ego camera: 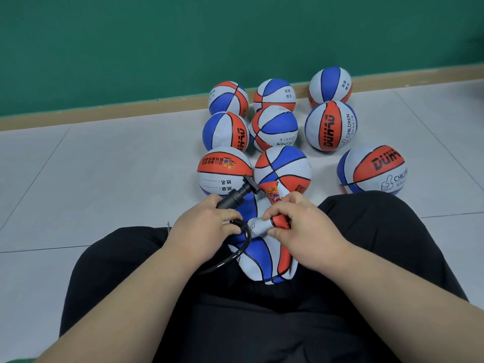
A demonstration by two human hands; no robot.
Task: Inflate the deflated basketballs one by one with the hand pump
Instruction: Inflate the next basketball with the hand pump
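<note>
Floor [78, 179]: pale tiles fill the left of the frame; I sit on them in black trousers [235, 323], bottom centre.
Left hand [201, 226]: just left of centre, curled over the lower end of the pump, my fingertips pinching the hose end beside the flat ball.
Pump [235, 196]: black, slanting up and right out of my left hand, its T-handle in front of the nearest round ball.
Hose [245, 248]: black, looping down from my left fingers across the flat ball's left edge.
Flat ball [264, 260]: centre, crumpled in my lap between both hands, blue, white and red. I cannot tell whether the needle is in.
Right hand [301, 226]: just right of centre, thumb and fingers pinching a raised fold of the flat ball; the fold points at my left fingertips.
Round balls [330, 125]: nine, upper centre to right, in three rows on the floor beyond my knees.
Wall [157, 48]: green, across the top, with a tan skirting.
</note>
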